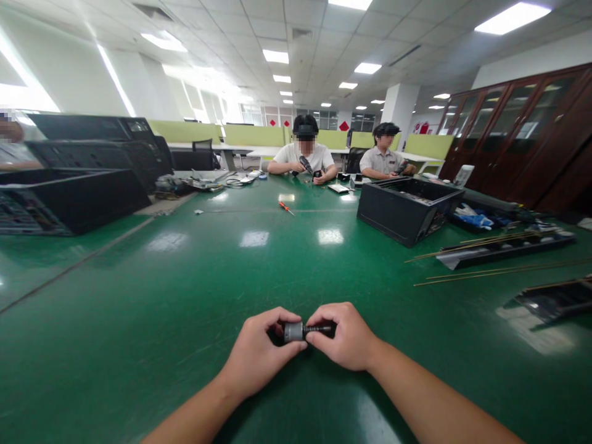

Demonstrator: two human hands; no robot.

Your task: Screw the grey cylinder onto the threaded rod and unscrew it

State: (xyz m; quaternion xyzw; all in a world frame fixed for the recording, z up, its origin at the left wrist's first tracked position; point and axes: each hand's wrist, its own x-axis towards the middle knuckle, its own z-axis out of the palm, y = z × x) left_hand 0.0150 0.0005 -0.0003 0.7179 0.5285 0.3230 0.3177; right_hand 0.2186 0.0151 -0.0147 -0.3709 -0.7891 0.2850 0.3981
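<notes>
Low in the middle of the view, my two hands meet over the green tabletop. Between the thumb and fingers of my left hand (264, 345) is a small grey metal cylinder (293, 332), held lying on its side. From its right end runs a thin dark ribbed shaft (320, 329), pinched by the thumb and fingertips of my right hand (346, 338). The cylinder and shaft look like one part, similar to a small motor; its exact kind is unclear. My fingers hide some of both ends.
An orange-handled screwdriver (285, 207) lies farther up the green table (222, 265). Black computer cases (402, 213) stand at right and left. Thin brass-coloured rods (490, 271) and dark trays lie at right. Two people sit across, one with a power drill (306, 164); another person is at far left.
</notes>
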